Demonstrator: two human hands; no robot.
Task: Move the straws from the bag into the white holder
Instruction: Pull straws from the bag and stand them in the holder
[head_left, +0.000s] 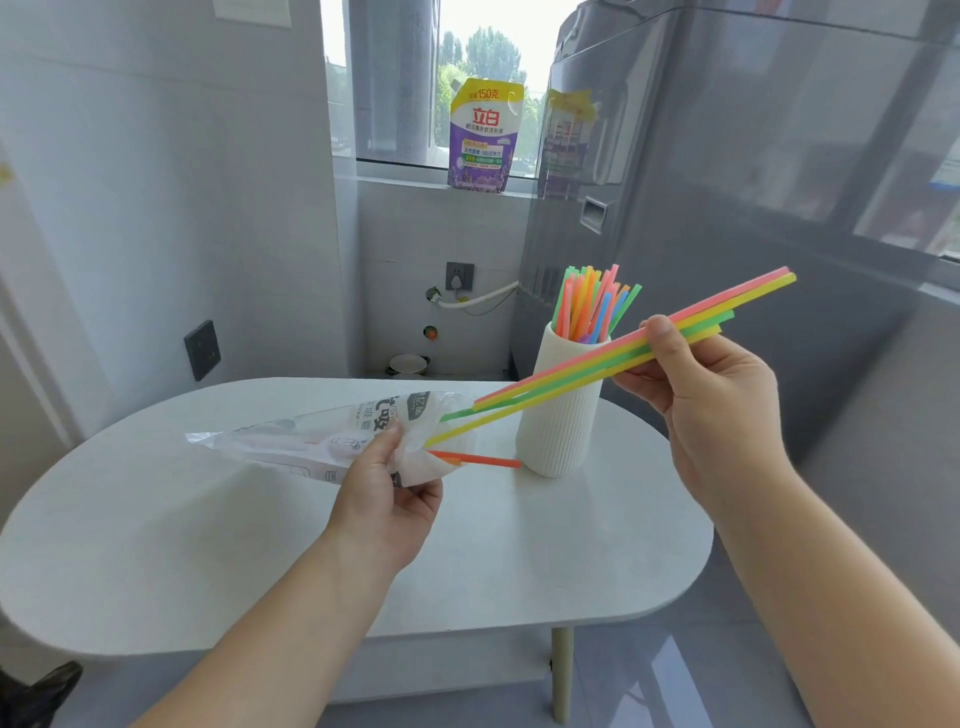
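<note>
Mid-transfer: your left hand (387, 499) pinches the bag (332, 441), right hand (711, 395) grips a straw bunch (597, 358) half out; pull clear, upend into holder (563, 415).

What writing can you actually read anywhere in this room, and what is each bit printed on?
"150克" on the top of the purple pouch on the windowsill.
"立白", in red, on the same pouch; its smaller lines are too blurred to read.
"吸", partly cut off, on the plastic bag in the left hand; the rest is crumpled and unreadable.
Stickers on the grey appliance: too blurred.
</note>
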